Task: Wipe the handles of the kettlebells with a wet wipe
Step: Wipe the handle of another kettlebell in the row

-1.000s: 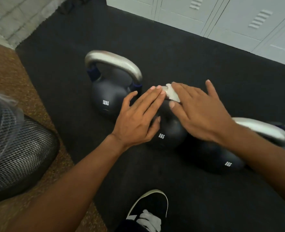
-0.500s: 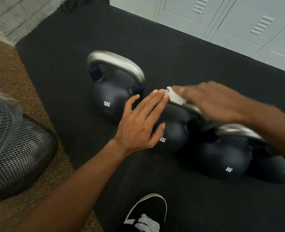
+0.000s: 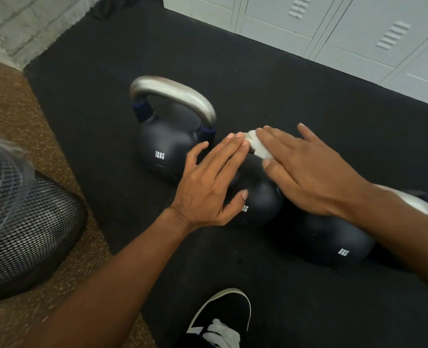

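White lettering on the dark body of the left kettlebell [image 3: 169, 144] reads "12KG". The right kettlebell [image 3: 326, 238] carries "8KG" in the same white type. On the middle kettlebell [image 3: 259, 200] only "KG" shows, its number hidden.

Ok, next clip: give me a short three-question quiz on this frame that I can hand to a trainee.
1. True or false: the left hand and the right hand are both clenched into fists.
2. Where is the wet wipe? A in a bucket, B under the right hand's fingers, C on a bench.
3. Fill in: the kettlebell whose silver handle stands uncovered is marked ___.
Key: 1 false, both hands have straight fingers. 2 B. 3 12KG.
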{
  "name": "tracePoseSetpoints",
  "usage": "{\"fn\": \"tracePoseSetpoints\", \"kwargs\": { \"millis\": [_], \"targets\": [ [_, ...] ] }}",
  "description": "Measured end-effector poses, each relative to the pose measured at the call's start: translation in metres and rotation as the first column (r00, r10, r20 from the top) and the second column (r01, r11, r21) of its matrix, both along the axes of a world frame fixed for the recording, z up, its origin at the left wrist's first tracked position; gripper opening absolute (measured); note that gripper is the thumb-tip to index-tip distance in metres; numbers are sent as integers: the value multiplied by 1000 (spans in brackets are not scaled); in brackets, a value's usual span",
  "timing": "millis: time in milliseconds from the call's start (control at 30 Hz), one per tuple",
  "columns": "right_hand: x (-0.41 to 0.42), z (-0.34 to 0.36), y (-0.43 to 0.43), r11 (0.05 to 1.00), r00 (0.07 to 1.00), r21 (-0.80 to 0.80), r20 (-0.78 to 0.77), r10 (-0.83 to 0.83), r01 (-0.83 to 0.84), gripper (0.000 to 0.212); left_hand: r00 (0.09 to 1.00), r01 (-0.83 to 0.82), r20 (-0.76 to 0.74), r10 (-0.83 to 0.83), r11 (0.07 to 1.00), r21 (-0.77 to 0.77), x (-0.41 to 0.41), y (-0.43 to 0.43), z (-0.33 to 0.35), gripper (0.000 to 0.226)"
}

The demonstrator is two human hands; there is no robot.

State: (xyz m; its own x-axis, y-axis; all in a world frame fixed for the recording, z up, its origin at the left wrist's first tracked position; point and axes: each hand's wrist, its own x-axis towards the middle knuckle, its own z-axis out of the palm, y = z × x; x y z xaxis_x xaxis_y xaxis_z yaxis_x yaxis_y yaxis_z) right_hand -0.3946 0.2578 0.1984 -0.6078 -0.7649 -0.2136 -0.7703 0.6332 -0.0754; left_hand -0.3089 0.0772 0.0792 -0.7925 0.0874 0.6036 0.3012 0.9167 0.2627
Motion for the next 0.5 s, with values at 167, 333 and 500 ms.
{"fn": "tracePoseSetpoints", "kwargs": {
  "millis": [167, 333, 500],
  "targets": [
    [-2, 4, -5, 998, 999, -50, 39, -19, 21, 61, 1000, -1, 2, 1, 1000, 6, -1, 1, -1, 74],
    [-54, 6, -36, 940, 833, -163, 526, -174, 299, 43, 1000, -4, 12, 4, 1000, 3, 0, 2, -1, 74],
    [-89, -17, -34, 808, 296, 36, 920, -256, 588, 74, 1000, -5, 8, 5, 1000, 2, -1, 2, -2, 75]
  ]
}}
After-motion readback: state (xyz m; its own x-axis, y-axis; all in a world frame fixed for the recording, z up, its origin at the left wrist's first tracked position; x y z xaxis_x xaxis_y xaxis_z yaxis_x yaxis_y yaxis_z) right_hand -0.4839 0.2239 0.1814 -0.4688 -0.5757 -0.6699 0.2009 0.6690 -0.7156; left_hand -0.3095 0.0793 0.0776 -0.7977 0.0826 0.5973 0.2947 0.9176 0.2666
